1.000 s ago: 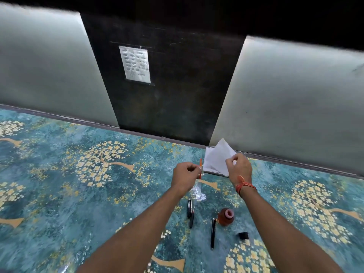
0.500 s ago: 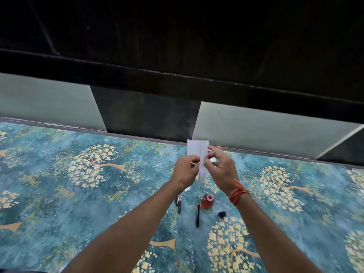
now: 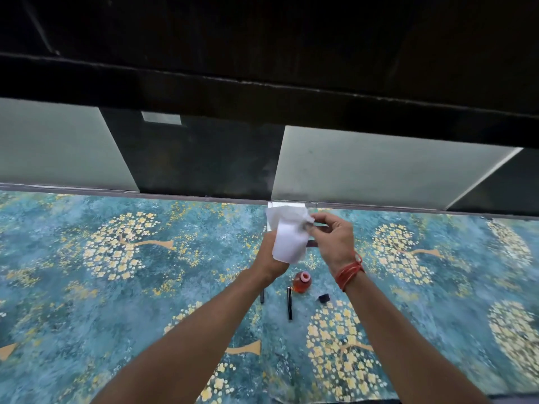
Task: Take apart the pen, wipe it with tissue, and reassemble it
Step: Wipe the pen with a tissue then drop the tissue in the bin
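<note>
Your L hand (image 3: pixel 269 256) is fisted on the white tissue (image 3: pixel 288 237), fingers clamped on it, held above the counter (image 3: pixel 87 287). Your R hand (image 3: pixel 332 243), red thread at wrist, pinches the tissue's upper edge w/ thumb + fingers together; a dark pen part (image 3: pixel 313 243) pokes out just beside the tissue, blurred. On the counter below: black pen piece (image 3: pixel 289 303), another partly under your L wrist (image 3: pixel 262 295), orange ink bottle (image 3: pixel 302 282) between them and a small black cap (image 3: pixel 324 298).
</note>
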